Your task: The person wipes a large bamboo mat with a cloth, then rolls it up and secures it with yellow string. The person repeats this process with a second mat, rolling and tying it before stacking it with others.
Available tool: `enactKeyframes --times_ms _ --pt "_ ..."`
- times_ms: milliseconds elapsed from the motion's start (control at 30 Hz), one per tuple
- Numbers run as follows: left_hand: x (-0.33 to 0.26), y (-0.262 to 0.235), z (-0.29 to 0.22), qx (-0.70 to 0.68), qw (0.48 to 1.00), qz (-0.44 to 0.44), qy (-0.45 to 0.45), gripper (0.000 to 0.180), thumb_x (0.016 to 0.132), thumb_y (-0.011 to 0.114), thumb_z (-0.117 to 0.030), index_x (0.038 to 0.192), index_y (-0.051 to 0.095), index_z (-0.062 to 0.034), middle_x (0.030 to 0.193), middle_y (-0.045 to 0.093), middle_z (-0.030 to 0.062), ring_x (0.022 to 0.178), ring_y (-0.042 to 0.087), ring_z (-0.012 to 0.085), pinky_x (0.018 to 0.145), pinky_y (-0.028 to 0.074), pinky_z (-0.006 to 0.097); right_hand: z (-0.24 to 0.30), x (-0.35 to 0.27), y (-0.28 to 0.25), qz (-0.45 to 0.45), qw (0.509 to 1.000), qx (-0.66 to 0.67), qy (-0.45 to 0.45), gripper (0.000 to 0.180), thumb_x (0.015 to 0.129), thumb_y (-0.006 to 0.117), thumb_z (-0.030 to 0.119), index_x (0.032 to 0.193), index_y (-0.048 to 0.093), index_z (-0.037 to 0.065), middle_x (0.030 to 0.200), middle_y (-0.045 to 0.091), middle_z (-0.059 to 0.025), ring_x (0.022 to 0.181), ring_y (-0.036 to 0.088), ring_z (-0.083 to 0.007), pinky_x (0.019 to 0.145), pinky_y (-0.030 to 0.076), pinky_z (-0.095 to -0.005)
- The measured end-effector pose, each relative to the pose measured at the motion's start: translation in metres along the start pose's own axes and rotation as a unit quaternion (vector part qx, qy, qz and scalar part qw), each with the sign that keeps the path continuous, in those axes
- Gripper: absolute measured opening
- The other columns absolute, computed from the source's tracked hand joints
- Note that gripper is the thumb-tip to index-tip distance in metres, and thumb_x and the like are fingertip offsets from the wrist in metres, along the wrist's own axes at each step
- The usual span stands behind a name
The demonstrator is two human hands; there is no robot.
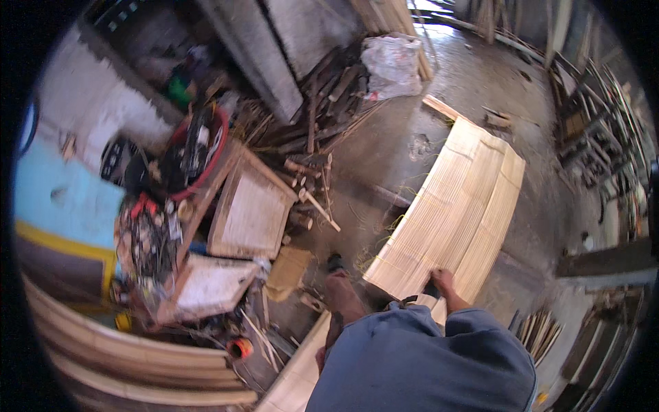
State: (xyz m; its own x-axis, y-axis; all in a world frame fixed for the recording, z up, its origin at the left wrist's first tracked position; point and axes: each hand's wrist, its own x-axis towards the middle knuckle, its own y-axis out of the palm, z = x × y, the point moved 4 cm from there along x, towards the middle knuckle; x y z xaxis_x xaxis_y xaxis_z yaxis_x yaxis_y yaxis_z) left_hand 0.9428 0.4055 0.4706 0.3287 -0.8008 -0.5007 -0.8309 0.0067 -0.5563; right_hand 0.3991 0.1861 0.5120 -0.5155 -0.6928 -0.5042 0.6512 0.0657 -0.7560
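Note:
A long panel of thin pale slats (453,199), tied with yellow string, runs across the floor ahead of me. Over its near end, my right hand (443,280) is closed beside a small dark object (431,290); blur hides what it grips. My left hand (320,358) shows only as a sliver at the left side of my grey shirt, close to another pale slatted strip (295,374). Its fingers are hidden by my body. My bare leg (345,299) stands left of the panel, with a dark shoe on the foot.
Leaning wooden frames with pale panels (250,209) and a red basin (223,130) of clutter crowd the left. Cut wood (336,96) and a whitish sack (391,65) lie at the back. Long curved planks (137,343) fill the lower left. Racks (590,137) line the right.

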Motion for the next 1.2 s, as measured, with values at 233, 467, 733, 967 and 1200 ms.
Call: enactKeyframes --times_ms 233,467,733,967,1200 --pt "0.196 -0.098 -0.055 0.124 0.977 0.176 -0.005 0.024 0.094 0.055 -0.024 0.089 0.066 -0.0043 0.080 0.068 0.0094 0.070 0.063 0.0175 0.061 0.052 0.035 -0.083 -0.081 -0.022 -0.136 0.963 0.050 0.228 0.043 0.086 0.056 0.033 0.101 0.071 -0.005 0.100 0.070 -0.0295 0.095 0.069 -0.0432 0.083 0.054 -0.0491" --pt "0.411 -0.184 -0.207 0.094 0.982 0.158 -0.034 0.022 0.094 0.058 -0.024 0.090 0.064 -0.0034 0.079 0.067 0.0083 0.066 0.064 0.0158 0.057 0.053 0.032 0.060 -0.076 0.039 -0.180 0.966 0.168 0.076 0.039 0.088 0.061 0.039 0.095 0.073 0.002 0.085 0.072 -0.0205 0.082 0.070 -0.0368 0.074 0.054 -0.0415" --pt "0.530 -0.084 -0.401 -0.054 0.984 0.167 0.042 0.022 0.099 0.053 -0.025 0.097 0.062 -0.0053 0.081 0.068 0.0099 0.064 0.065 0.0160 0.054 0.051 0.028 0.106 0.000 0.060 -0.134 0.949 0.190 0.213 0.041 0.084 0.060 0.037 0.101 0.075 0.003 0.097 0.072 -0.0244 0.096 0.069 -0.0410 0.086 0.054 -0.0451" --pt "0.583 0.071 -0.467 0.252 0.868 0.396 0.163 0.032 0.098 0.055 -0.031 0.093 0.066 -0.0009 0.085 0.070 0.0114 0.077 0.067 0.0251 0.071 0.053 0.038 0.135 0.106 0.003 -0.292 0.895 0.263 0.212 0.036 0.088 0.062 0.035 0.098 0.074 0.002 0.095 0.072 -0.0234 0.090 0.070 -0.0393 0.083 0.054 -0.0451" --pt "0.606 0.171 -0.654 0.297 0.811 0.381 0.331 0.036 0.098 0.053 -0.031 0.101 0.069 0.0015 0.091 0.073 0.0140 0.085 0.070 0.0251 0.078 0.054 0.036 0.149 0.149 -0.072 -0.384 0.819 0.321 0.279 0.035 0.090 0.066 0.032 0.103 0.074 0.001 0.097 0.072 -0.0217 0.097 0.070 -0.0345 0.088 0.053 -0.0420"
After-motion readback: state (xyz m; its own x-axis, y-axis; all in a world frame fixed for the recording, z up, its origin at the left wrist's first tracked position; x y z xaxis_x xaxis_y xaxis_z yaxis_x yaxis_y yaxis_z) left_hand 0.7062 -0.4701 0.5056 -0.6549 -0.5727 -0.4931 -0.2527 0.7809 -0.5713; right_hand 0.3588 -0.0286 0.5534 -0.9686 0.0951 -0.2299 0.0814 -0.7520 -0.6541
